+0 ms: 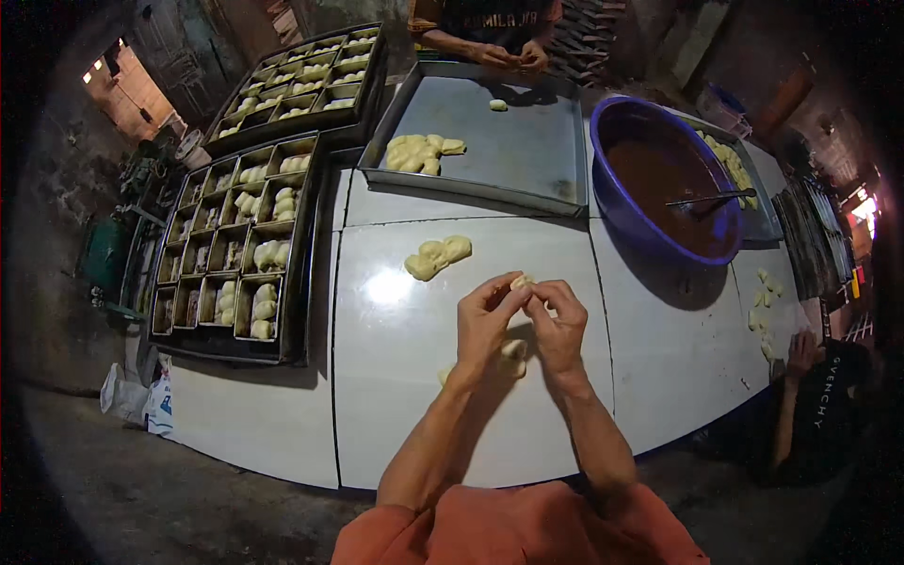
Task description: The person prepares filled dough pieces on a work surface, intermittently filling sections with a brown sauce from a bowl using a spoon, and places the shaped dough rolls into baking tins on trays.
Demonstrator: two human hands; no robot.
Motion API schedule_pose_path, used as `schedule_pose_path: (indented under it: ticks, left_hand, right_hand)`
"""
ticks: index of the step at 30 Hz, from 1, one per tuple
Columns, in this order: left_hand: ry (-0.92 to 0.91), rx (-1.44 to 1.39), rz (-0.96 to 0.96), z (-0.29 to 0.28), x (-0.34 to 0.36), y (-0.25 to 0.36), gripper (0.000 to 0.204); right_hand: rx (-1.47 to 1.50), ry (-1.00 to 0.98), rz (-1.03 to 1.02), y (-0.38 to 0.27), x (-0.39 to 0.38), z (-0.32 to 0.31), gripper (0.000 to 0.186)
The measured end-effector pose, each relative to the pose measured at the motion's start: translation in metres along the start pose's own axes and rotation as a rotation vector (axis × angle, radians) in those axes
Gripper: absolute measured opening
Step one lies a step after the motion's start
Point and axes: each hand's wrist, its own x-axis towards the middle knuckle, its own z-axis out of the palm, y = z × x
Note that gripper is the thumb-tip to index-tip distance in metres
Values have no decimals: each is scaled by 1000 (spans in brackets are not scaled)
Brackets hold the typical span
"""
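Above the white tabletop, my left hand (pixel 483 318) and my right hand (pixel 562 328) meet with fingertips pinched around a small piece of pale yellow dough (pixel 523 282). Most of that piece is covered by the fingers. Below my hands, more dough pieces (pixel 514 358) lie on the table, partly hidden by my wrists. Just beyond my left hand rests a row of joined dough balls (pixel 439 257).
A metal tray (pixel 513 179) holds a dough pile (pixel 414 153); a co-worker's hands (pixel 513 56) are behind it. At left stand divided baking pans (pixel 247 193) with dough. At right are a purple basin (pixel 603 179) of brown filling and another person's hand (pixel 802 350) near small dough pieces (pixel 765 315).
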Motion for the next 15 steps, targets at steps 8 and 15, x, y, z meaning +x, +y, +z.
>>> schedule_pose_path:
  ticks: [8,15]
  left_hand:
    - [-223,57,-270,-30,14,34,39]
    - [-312,2,-158,-36,2,24,33]
  right_hand:
    - [503,-314,333,-19,-6,-15,25]
    - [349,-62,35,-17,-5,-1,15]
